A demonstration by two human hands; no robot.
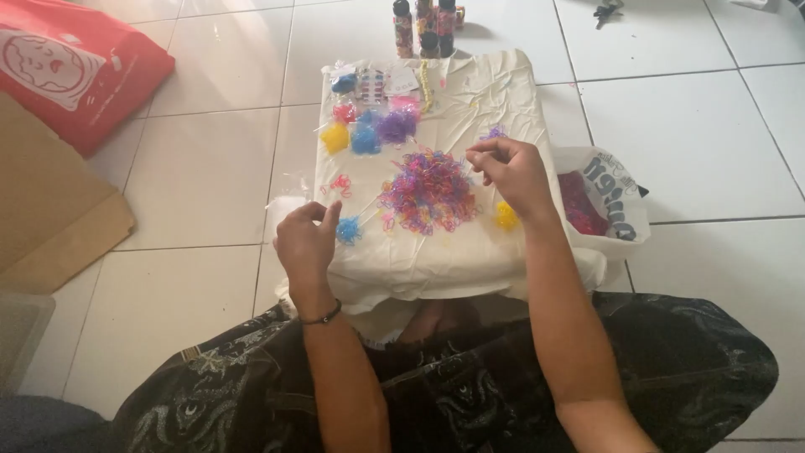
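Multicoloured mixed heap of small rubber bands sits mid-frame on cream cloth, largely unsorted. Sorted so far: small blue pile, yellow pile. Left hand pinches at the blue pile; right hand, fingers pinched, picks at the heap's edge.

Cloth: cream, plain, spread under my sorting.
Mixed pile: pink, purple, orange and red loops tangled together.
Sorted heaps: yellow heap, blue heap, purple heap, a pink heap behind them.
Blue tuft: bright blue, just beside my left grip.
Yellow tuft: below my right grip.
Bag: red with a white drawing.
Floor: white tiles, grey joints.
My trousers: black with a pale grey pattern.
Wristband: black.
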